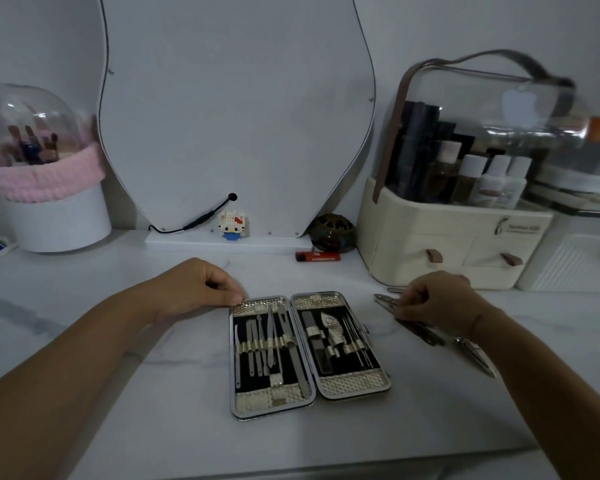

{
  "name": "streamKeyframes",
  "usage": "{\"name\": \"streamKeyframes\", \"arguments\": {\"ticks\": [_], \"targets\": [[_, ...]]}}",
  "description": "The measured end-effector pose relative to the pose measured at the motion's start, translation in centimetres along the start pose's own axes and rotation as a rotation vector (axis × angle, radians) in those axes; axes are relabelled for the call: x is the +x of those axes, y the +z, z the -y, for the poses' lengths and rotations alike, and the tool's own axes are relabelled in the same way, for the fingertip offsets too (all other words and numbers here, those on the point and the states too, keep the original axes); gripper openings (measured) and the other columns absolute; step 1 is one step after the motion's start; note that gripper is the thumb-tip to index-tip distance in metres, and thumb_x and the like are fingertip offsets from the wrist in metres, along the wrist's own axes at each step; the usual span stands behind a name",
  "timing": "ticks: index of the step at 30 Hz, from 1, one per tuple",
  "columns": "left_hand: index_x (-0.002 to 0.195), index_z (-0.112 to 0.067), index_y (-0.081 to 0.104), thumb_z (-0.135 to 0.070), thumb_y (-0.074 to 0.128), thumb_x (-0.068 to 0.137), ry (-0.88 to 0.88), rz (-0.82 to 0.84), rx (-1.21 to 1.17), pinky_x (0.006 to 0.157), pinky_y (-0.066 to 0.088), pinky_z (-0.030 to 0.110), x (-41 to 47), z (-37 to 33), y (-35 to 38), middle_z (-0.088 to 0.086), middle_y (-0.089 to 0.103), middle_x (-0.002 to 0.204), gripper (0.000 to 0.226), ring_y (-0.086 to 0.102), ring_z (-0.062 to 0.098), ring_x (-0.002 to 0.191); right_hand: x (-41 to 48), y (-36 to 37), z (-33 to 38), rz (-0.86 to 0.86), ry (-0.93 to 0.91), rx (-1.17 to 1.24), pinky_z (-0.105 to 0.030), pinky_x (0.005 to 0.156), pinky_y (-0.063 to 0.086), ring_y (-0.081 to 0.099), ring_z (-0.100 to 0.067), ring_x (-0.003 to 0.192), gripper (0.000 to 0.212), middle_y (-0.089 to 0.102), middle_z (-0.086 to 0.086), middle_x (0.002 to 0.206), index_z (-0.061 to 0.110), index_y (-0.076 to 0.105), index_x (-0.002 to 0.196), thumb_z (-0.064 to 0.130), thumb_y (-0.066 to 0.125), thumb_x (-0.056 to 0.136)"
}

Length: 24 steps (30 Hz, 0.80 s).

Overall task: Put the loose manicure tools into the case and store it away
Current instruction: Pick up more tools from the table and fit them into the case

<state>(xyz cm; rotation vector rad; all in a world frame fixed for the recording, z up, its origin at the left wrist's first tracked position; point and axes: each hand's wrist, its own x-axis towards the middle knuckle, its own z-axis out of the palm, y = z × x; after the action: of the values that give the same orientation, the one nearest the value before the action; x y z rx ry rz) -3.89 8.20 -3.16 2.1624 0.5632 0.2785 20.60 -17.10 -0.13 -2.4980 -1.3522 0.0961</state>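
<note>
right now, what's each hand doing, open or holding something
Left hand: pinches the far left corner of the open silver-rimmed black manicure case.
Right hand: pinches a loose silver metal manicure tool.

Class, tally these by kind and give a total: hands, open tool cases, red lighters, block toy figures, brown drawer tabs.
Hands: 2, left hand and right hand
Open tool case: 1
Red lighter: 1
Block toy figure: 1
Brown drawer tabs: 2
Total: 7
</note>
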Motion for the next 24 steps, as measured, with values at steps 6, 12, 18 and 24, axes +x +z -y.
{"name": "streamKeyframes", "arguments": {"ticks": [6,12,18,24], "targets": [[0.077,-0.033,0.077,-0.082,0.068,0.031,0.027,0.025,0.019,0.083,0.043,0.017,0.0,0.4,-0.3,-0.014,0.075,0.089,0.068,0.066,-0.004,0.085,0.7,0.7,-0.1,-0.011,-0.014,0.018,-0.004,0.054,0.039,0.052,-0.005,0.06,0.016,0.055,0.013,0.059,0.028,0.065,0.062,0.023,0.072,0.075],[0.075,-0.035,0.077,-0.084,0.067,0.027,0.043,0.03,-0.001,0.077,0.042,0.013,0.1,0.5,-0.3,-0.014,0.075,0.085,0.069,0.065,-0.007,0.08,1.3,0.9,-0.3,0.045,-0.015,0.068,-0.002,0.049,0.038,0.051,0.0,0.046,0.01,0.057,0.011,0.054,0.017,0.073,0.067,0.021,0.071,0.077],[0.075,-0.034,0.077,-0.084,0.067,0.026,0.05,0.032,-0.014,0.077,0.042,0.014,0.2,0.6,-0.3,-0.013,0.075,0.084,0.071,0.065,-0.007,0.078,1.1,0.9,-0.3,0.058,-0.022,0.084,-0.005,0.048,0.039,0.048,0.001,0.043,0.028,0.053,0.01,0.051,0.028,0.059,0.056,0.02,0.064,0.082],[0.076,-0.034,0.077,-0.082,0.068,0.028,0.047,0.034,-0.012,0.077,0.042,0.014,0.2,0.6,-0.3,-0.014,0.075,0.084,0.069,0.064,-0.008,0.078,0.8,0.1,-0.5,-0.064,-0.005,0.249,0.001,0.057,0.036,0.054,-0.001,0.055,0.017,0.056,0.011,0.057,0.014,0.066,0.069,0.012,0.059,0.084]]}}
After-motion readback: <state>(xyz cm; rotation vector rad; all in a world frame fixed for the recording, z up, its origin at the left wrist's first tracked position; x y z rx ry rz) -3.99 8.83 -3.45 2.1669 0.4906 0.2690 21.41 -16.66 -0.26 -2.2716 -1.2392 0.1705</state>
